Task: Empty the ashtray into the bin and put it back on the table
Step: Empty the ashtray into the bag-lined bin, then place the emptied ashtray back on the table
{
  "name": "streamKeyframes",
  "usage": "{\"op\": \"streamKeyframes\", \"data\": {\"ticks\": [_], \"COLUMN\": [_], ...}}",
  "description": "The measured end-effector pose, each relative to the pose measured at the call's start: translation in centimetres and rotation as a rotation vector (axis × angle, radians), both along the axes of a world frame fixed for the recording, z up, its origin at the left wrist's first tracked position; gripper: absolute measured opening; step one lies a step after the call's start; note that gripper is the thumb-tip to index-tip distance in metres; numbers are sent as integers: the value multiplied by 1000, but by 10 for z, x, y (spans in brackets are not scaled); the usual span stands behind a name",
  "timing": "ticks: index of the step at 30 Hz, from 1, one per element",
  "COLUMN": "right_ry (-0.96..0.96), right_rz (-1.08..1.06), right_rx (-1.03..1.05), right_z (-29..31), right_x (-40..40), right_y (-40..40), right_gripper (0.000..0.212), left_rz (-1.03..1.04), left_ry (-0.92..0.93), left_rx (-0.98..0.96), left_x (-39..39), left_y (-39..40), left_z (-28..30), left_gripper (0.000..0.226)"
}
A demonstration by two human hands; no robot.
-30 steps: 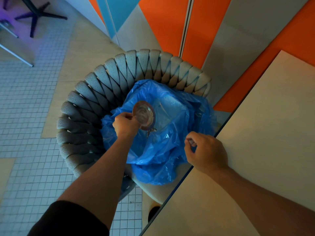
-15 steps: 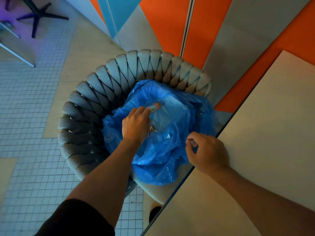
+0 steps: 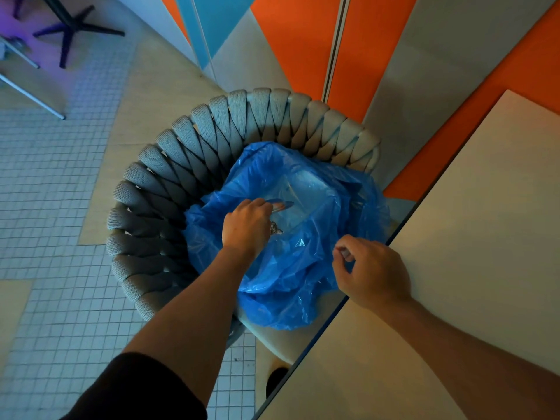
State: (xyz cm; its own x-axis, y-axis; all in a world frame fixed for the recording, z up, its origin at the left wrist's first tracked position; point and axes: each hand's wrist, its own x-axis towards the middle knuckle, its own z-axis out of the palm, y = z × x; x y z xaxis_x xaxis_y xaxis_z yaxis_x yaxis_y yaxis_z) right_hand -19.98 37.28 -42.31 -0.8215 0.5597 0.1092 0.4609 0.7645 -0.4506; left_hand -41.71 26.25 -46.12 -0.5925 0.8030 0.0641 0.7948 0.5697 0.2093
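My left hand [image 3: 247, 227] grips a clear glass ashtray [image 3: 280, 204], tipped over inside the blue bin bag [image 3: 303, 268]; only its rim shows past my fingers. A small grey clump of ash [image 3: 276, 229] lies in the bag just below it. The bag sits on a woven grey chair [image 3: 169, 183]. My right hand [image 3: 371, 269] pinches the bag's near edge and holds it up beside the beige table [image 3: 469, 237].
The table edge runs diagonally along the right, close to the bag. An orange, grey and blue panelled wall [image 3: 378, 56] stands behind the chair. Small-tiled floor [image 3: 54, 237] spreads to the left, with a dark cross-shaped table base [image 3: 72, 28] at the top left.
My left hand has turned over, so the ashtray went from on edge with its round face visible to tipped face down under my fingers. The right hand has stayed on the bag's edge.
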Motion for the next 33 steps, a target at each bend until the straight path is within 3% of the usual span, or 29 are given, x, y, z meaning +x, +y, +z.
{"op": "streamKeyframes", "data": {"ticks": [6, 14, 18, 21, 25, 29, 33], "right_ry": [4, -8, -17, -10, -20, -26, -38], "right_rz": [-3, -5, -13, -22, -39, -50, -63], "right_rx": [1, 5, 6, 1, -4, -13, -46], "right_z": [-2, -2, -5, -6, -5, -5, -4], "right_x": [0, 0, -1, -1, -1, 0, 0], "right_y": [0, 0, 1, 1, 0, 0, 0], "right_gripper": [14, 17, 20, 21, 17, 19, 19], "left_rz": [130, 740, 907, 964, 1023, 993, 954], "left_ry": [-97, -522, -712, -765, -890, -1000, -1102], "left_rx": [77, 368, 449, 503, 518, 528, 586], "left_x": [0, -8, -15, -14, -10, -4, 6], "left_y": [0, 3, 1, -1, -5, -7, -9], "left_z": [-2, -1, -3, 1, 7, 15, 23], "left_gripper": [8, 14, 8, 20, 18, 40, 37]}}
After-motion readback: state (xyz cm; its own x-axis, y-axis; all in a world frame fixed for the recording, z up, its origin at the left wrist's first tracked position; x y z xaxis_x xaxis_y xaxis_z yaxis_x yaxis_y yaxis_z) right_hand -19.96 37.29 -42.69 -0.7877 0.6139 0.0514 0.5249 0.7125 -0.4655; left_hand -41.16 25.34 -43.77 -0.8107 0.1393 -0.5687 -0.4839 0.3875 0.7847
